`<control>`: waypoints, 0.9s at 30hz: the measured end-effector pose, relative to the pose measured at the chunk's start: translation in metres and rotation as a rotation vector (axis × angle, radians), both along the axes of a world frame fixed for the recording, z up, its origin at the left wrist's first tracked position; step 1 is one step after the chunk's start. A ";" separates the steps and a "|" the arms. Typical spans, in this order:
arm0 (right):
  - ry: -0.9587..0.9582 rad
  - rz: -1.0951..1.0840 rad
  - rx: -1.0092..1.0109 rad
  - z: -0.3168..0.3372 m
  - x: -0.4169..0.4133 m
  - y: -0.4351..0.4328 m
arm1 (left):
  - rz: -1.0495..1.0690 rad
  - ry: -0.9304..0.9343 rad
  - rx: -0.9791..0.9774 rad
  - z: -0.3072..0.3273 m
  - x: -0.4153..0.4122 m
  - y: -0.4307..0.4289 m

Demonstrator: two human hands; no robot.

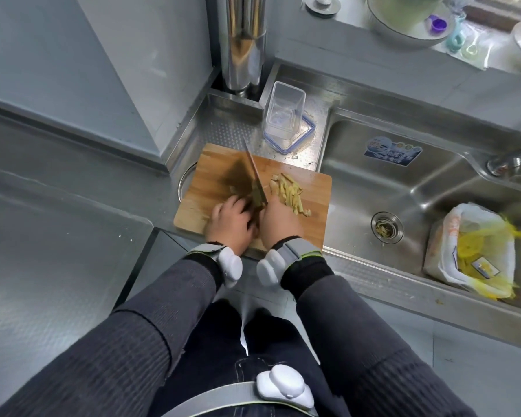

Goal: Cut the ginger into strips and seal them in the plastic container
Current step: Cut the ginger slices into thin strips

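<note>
Cut ginger strips lay heaped on the wooden cutting board, at two o'clock from the hands. The right hand was closed around the knife, its blade blurred. The left hand, fingers curled, pressed something I couldn't make out. At twelve o'clock the plastic container stood open upon its blue-rimmed lid on the counter.

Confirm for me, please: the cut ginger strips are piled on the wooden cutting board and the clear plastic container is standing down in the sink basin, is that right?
Not quite. The ginger strips do lie on the cutting board, but the head view shows the plastic container standing on its lid on the drainboard, left of the sink basin.
</note>
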State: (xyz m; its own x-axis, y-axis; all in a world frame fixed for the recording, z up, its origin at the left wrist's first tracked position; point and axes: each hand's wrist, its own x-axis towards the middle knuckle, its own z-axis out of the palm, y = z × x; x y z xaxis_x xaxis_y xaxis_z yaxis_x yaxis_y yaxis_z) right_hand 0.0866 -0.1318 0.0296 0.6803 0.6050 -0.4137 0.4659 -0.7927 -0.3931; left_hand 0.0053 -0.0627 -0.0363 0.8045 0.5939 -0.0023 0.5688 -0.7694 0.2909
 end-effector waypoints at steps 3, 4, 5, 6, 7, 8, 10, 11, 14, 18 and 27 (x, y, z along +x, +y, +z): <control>0.032 0.003 0.003 -0.001 0.016 0.012 | 0.064 -0.068 0.081 0.002 -0.003 0.004; 0.038 0.009 0.009 -0.002 0.018 0.013 | 0.097 -0.091 0.081 0.003 -0.003 0.006; 0.040 0.019 0.014 -0.003 0.018 0.015 | 0.137 -0.106 0.079 0.007 -0.004 0.008; 0.040 0.015 0.017 -0.004 0.018 0.014 | 0.167 -0.121 0.084 0.010 -0.003 0.010; 0.037 0.013 0.018 -0.006 0.017 0.014 | 0.196 -0.134 0.084 0.012 -0.003 0.012; 0.032 0.011 0.020 -0.007 0.017 0.013 | 0.213 -0.142 0.074 0.014 -0.003 0.014; 0.040 0.009 0.024 -0.007 0.018 0.013 | 0.230 -0.138 0.041 0.016 -0.002 0.019; 0.050 0.011 0.023 -0.006 0.019 0.015 | 0.224 -0.120 0.019 0.018 -0.002 0.020; 0.068 0.009 0.009 -0.005 0.019 0.015 | 0.164 -0.054 -0.028 0.020 0.002 0.021; 0.040 0.009 0.011 -0.007 0.016 0.007 | 0.037 0.017 -0.057 0.018 0.008 0.022; 0.026 -0.042 0.020 -0.009 0.016 0.010 | -0.037 0.129 -0.070 0.012 0.016 0.018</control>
